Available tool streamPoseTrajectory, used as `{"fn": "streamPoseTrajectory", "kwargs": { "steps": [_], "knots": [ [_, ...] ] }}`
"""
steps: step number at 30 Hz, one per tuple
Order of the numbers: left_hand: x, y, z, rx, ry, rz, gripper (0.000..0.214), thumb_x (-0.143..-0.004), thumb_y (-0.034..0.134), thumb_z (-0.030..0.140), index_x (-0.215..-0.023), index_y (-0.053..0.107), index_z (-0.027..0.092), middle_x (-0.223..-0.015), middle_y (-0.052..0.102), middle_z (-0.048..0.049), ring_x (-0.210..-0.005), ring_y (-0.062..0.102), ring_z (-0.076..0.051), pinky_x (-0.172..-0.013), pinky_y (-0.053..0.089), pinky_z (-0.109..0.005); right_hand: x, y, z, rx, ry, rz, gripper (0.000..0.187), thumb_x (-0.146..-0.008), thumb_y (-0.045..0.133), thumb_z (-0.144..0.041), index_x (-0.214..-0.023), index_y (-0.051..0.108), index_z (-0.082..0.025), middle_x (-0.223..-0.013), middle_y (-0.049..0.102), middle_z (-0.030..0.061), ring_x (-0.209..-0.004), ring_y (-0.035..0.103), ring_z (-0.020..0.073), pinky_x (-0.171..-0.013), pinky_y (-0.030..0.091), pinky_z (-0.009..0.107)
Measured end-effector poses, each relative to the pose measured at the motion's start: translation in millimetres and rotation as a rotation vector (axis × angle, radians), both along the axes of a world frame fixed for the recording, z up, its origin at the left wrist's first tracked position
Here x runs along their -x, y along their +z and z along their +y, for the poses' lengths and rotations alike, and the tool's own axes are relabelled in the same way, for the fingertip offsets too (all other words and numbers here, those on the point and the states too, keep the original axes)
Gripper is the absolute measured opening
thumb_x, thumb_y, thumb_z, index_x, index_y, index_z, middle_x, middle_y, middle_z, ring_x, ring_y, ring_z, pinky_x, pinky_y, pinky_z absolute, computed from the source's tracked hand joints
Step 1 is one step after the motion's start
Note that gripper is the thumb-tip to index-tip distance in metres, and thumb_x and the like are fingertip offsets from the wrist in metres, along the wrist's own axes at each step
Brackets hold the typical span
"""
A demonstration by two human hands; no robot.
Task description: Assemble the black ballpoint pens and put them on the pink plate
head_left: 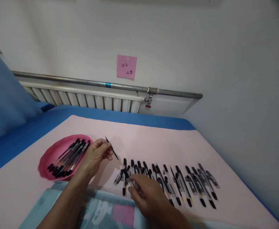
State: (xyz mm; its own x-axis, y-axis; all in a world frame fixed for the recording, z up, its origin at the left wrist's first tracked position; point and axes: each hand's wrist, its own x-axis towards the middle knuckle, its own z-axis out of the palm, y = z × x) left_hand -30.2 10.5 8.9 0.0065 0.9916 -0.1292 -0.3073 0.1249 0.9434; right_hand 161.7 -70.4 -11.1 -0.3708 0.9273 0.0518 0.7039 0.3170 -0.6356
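My left hand (95,156) pinches a thin black pen refill (112,150), tilted with its tip pointing down to the right. My right hand (147,192) reaches into a row of pen parts (168,179), fingers closed around a clear pen barrel (127,176) at the row's left end. The row holds several clear barrels, black caps and refills laid side by side on the pink sheet (158,143). A red plate (49,159) left of my left hand carries several assembled black pens (69,154).
The pink sheet lies on a blue-covered surface (120,116). A patterned cloth (101,211) lies at the near edge under my forearms. Behind are a white radiator (87,100), a metal pipe (106,84) and a pink note (126,66) on the wall.
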Motion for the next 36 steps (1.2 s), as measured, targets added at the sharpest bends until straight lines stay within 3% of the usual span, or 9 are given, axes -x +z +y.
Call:
{"fn": "streamPoseTrajectory", "kwargs": {
  "steps": [30,36],
  "knots": [
    [-0.7,-0.1,-1.5,-0.020,-0.023,0.022,0.018,-0.064,0.065,0.028,-0.064,0.052,0.016,-0.050,0.057,0.0027,-0.043,0.052,-0.008,-0.047,0.042,-0.020,-0.3,-0.8,-1.2,0.016,-0.004,0.057,0.011,-0.079,0.047,-0.023,-0.086,0.056,-0.021,-0.067,0.054,-0.0019,-0.060,0.047,0.0110,-0.054,0.029,0.022],
    [-9.0,-2.7,-7.2,-0.032,-0.146,0.033,0.017,-0.069,0.062,0.027,-0.063,0.050,0.016,-0.053,0.058,0.0015,-0.047,0.053,-0.009,-0.049,0.043,-0.021,0.0,1.7,0.6,0.039,-0.038,0.080,0.009,-0.079,0.047,-0.022,-0.080,0.055,-0.019,-0.062,0.049,-0.0030,-0.059,0.045,0.0108,-0.054,0.028,0.022]
  ]
}}
